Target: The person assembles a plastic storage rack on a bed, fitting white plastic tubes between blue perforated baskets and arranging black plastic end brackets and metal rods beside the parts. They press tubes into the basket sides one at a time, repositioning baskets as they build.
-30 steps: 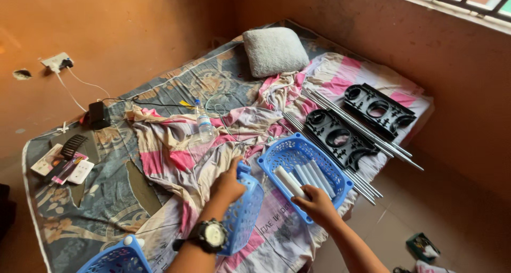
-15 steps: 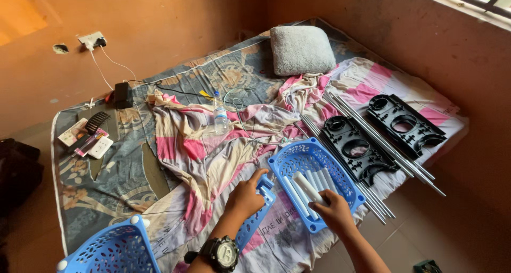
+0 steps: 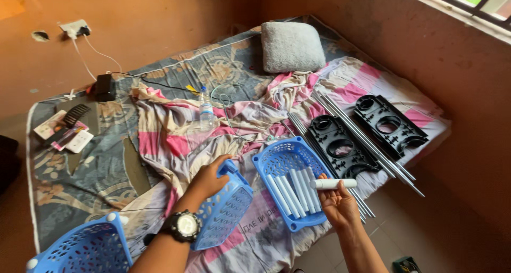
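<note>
A: Gripping the tilted blue basket (image 3: 226, 212) on the bed (image 3: 80, 166) with the left hand (image 3: 208, 178), fingers clamped over its rim.

B: Pinching one white tube (image 3: 334, 183) in the right hand (image 3: 339, 206), beside the flat basket (image 3: 290, 180). Possibly slipping — loose fingertip hold, rolling off the edge.

Glossy perforated plastic blue basket (image 3: 290, 180), smooth white plastic tube (image 3: 332, 183), shiny metal rods (image 3: 367, 142), matt black plastic frames (image 3: 367, 132).
</note>
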{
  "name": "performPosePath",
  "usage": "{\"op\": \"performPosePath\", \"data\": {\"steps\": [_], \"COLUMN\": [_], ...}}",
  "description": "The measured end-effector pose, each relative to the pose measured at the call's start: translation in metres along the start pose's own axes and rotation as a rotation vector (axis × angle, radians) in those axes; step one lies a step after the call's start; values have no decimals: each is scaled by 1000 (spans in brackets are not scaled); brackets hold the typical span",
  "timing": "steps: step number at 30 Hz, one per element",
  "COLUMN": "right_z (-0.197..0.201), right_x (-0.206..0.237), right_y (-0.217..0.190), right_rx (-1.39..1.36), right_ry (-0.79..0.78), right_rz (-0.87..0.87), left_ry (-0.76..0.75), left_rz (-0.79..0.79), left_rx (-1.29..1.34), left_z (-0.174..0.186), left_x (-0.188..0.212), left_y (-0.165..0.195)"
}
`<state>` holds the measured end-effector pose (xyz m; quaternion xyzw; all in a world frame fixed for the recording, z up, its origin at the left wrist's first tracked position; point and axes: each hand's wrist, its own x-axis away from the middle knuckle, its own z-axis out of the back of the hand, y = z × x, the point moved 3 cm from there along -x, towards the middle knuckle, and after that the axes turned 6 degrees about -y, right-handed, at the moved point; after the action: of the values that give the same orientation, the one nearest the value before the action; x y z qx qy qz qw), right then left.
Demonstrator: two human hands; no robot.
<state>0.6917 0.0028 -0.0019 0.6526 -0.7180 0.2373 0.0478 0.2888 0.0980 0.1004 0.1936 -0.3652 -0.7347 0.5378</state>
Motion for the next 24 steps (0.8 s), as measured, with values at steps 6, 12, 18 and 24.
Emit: {"op": "performPosePath", "data": {"steps": [6,12,18,24], "right_z": [9,-37,-65,-53], "right_x": [0,15,15,16], "right_y": [-8,25,95,113], "right_rx": [-65,1180,1953,1834], "right_ry": [147,-4,-178,-346], "right_rz": [-7,-108,-60,14], "left_ry": [-52,-23,17,-20], "left_rz": [119,125,9,159], "left_rx": [74,125,89,78], "left_z": [-3,-27,-38,-44], "left_x": [-5,-9,-1,13], "left_y": [10,3,10,16]}}
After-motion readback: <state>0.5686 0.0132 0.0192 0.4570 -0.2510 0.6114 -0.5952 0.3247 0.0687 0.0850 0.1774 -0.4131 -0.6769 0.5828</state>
